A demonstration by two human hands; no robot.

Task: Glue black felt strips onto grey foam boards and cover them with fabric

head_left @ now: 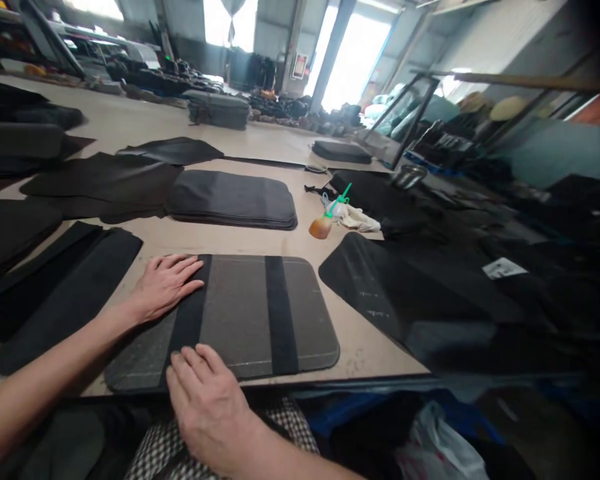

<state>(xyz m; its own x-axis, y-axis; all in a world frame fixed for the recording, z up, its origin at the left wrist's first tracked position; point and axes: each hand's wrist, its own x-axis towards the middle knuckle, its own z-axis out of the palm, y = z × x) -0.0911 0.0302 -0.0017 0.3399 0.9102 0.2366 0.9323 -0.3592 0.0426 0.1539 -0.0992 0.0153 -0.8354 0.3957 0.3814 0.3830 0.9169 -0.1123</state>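
Note:
A dark grey panel [237, 300] with rounded corners lies flat at the table's front edge. Two black strips cross it from back to front: a left strip [194, 317] and a right strip [281, 313]. My left hand [167, 287] rests flat on the panel's left part, its fingers outstretched and their tips on the left strip. At the front end of that same strip, my right hand [207, 400] lays its extended fingers over the panel's edge. Its thumb is hidden, and I see nothing held in either hand.
Behind the panel sits a stack of dark panels [233, 199]. A small bottle [321, 227] with a green spout stands by a whitish cloth [359, 219]. Black sheets [65, 293] lie left, and more black material [405, 287] covers the right side. A plastic bag [440, 447] hangs below.

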